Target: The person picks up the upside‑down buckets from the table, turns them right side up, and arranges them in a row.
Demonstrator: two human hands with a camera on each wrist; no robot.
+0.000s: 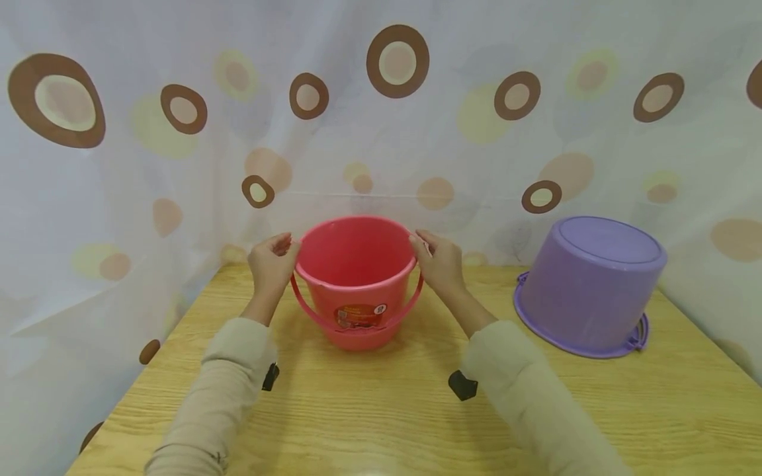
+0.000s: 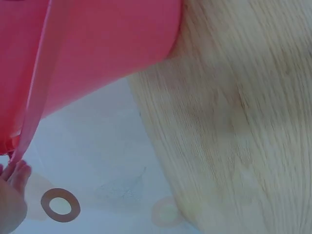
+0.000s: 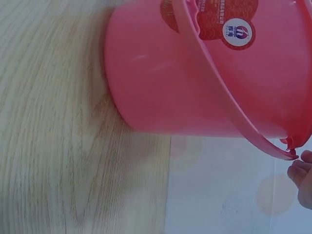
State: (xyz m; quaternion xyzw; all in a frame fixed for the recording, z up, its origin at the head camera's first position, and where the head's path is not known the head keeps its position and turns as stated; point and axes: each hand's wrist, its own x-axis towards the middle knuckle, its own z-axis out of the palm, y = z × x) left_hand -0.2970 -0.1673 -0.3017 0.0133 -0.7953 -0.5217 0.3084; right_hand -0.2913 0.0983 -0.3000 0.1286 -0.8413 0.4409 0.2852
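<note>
A red plastic bucket (image 1: pixel 333 301) stands upright on the wooden table, its mouth facing up and its inside bare. The bail handle (image 3: pixel 229 102) hangs down across the front, over a printed label (image 1: pixel 351 316). My left hand (image 1: pixel 270 268) pinches the rim at the left side, near the handle's joint. Opposite it, my right hand (image 1: pixel 442 264) pinches the right side of the rim, thumb toward the bucket. Fingertips of each hand show close by the handle ends in the wrist views.
To the right, a purple bucket (image 1: pixel 586 291) sits upside down on the table (image 1: pixel 369 410). A white curtain with brown and yellow circles (image 1: pixel 397 61) hangs behind the table and along its sides. Small black devices (image 1: pixel 463 385) show at both sleeves.
</note>
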